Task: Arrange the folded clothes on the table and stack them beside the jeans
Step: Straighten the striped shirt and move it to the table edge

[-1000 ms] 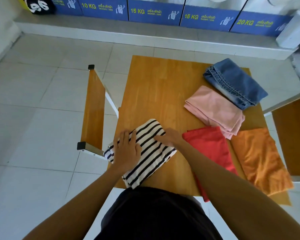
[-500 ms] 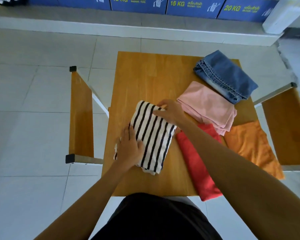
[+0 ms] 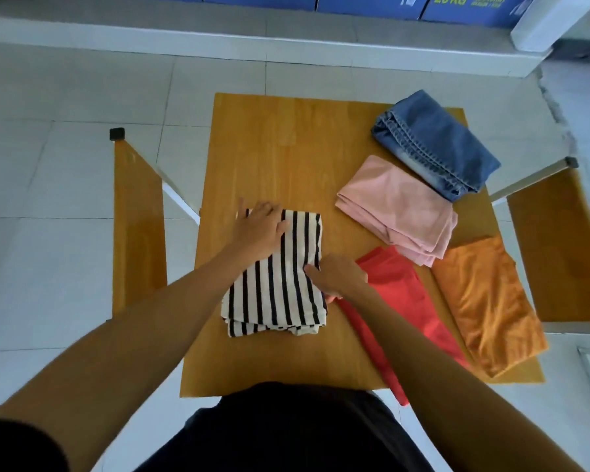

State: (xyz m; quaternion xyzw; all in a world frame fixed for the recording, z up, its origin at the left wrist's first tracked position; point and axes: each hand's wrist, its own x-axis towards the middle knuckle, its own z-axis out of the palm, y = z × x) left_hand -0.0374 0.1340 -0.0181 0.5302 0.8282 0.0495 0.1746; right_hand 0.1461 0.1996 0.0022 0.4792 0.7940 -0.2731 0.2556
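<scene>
Table: wooden table (image 3: 286, 148), bearing five folded garments.
Jeans: folded jeans (image 3: 436, 141) at the far right corner.
Pink garment: pink folded garment (image 3: 395, 206) touching the jeans on their near side.
Red garment: red folded garment (image 3: 399, 301), near edge hanging off the table.
Orange garment: orange folded garment (image 3: 487, 301), beside the red one at the right edge.
Striped garment: striped folded shirt (image 3: 280, 287), left of the red one, well apart from the jeans.
Left hand: left hand (image 3: 259, 229) spread flat on the shirt's far left corner, gripping nothing.
Right hand: right hand (image 3: 338, 277) at the shirt's right edge; fingers seem tucked against the fold, grip cannot be told.
Step in hand: squaring the striped shirt, judged.
Next move: likely lifting it whole from beneath, both hands, so the folds hold, and carrying it toward the jeans.
</scene>
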